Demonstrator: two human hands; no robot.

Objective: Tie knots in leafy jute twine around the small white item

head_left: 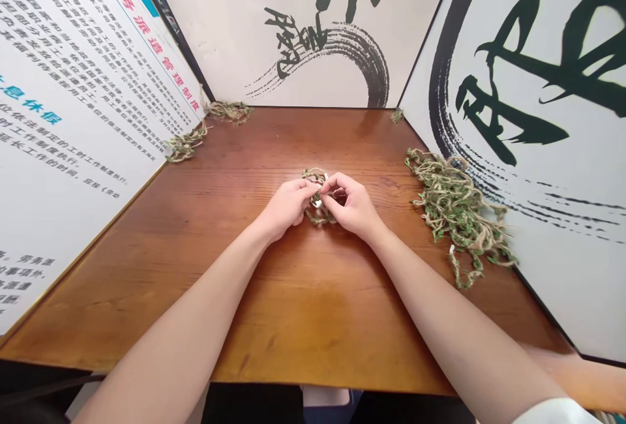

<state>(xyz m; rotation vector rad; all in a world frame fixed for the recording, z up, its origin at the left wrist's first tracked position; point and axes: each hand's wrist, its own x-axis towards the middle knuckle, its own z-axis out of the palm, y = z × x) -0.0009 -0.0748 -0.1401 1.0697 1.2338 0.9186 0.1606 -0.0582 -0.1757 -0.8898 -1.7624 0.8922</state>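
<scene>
At the middle of the wooden table, a small bundle of leafy twine [320,218] lies between my two hands, with green leaves along a tan cord and small white bits showing in it. My left hand [292,205] comes in from the left, thumb and forefinger pinched on the twine. From the right, my right hand [351,205] pinches the same bundle, its fingertips almost touching the left ones. The fingers cover part of the twine, so the exact spot gripped is hidden.
A large tangled heap of leafy twine [457,205] lies along the right panel [552,215]. Smaller clumps sit at the far left, one in the corner [229,111] and one against the left panel [186,145]. A tiny tuft [397,115] lies at the back right. Upright printed panels enclose the wooden table [274,319].
</scene>
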